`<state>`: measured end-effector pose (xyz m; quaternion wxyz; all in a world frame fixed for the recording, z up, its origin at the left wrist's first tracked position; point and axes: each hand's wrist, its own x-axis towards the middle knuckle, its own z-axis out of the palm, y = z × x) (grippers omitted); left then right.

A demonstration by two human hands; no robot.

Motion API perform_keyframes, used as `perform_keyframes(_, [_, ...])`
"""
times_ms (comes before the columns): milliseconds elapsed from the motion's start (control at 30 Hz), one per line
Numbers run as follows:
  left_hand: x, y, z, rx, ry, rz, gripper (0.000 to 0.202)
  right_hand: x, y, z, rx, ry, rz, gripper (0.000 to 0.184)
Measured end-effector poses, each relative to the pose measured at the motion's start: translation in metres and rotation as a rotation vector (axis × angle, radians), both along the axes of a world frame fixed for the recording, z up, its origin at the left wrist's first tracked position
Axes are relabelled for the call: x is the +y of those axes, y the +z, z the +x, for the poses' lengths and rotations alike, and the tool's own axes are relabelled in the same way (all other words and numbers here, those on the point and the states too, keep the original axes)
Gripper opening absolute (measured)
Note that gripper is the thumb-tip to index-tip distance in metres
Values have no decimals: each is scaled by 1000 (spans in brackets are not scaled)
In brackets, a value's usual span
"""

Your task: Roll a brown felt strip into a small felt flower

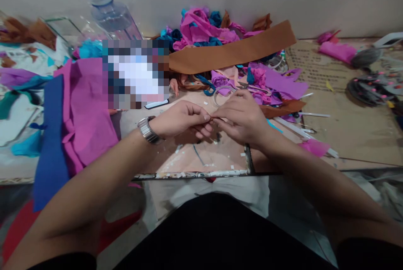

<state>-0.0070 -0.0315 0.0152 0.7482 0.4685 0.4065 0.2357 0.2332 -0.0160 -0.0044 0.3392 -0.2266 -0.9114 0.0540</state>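
My left hand (pixel 182 121), with a metal watch (pixel 148 130) on its wrist, meets my right hand (pixel 244 119) over a worn pinkish board (pixel 201 158). Both hands have their fingertips pinched together on a small thin piece between them, too small to name. A roll of clear tape (pixel 222 93) lies just beyond my right hand. Heaps of crepe paper surround them: magenta sheets (pixel 86 110) and a blue sheet (pixel 52 144) to the left, a long brown strip (pixel 233 51) behind.
A plastic water bottle (pixel 108 11) stands at the back left. Crumpled pink, purple and teal paper (pixel 204 28) piles against the wall. White sticks (pixel 302 127) lie to the right on cardboard (pixel 355 131). A dark coil with pink bits (pixel 371 87) sits far right.
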Motion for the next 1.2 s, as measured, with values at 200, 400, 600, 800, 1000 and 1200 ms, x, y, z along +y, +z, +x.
perform_keyframes(200, [0, -2, 0, 30, 3, 19, 29, 1, -2, -1, -1, -20, -67, 9])
perform_keyframes(400, [1, -4, -1, 139, -31, 177, 31, 1, -2, -4, -43, -38, -26, 9])
perform_keyframes(600, [-1, -3, 1, 326, 0, 607, 31, 3, -2, -6, -76, -68, -74, 10])
perform_keyframes(800, [-5, -5, 1, 618, 5, 1162, 26, 6, -2, -6, 9, -70, -252, 8])
perform_keyframes(1000, [-3, -13, -1, 731, 0, 1476, 25, 4, 2, -6, 106, -70, -417, 5])
perform_keyframes(1200, [-5, -14, 0, 717, -38, 1609, 27, 0, 8, -9, 113, -54, -623, 5])
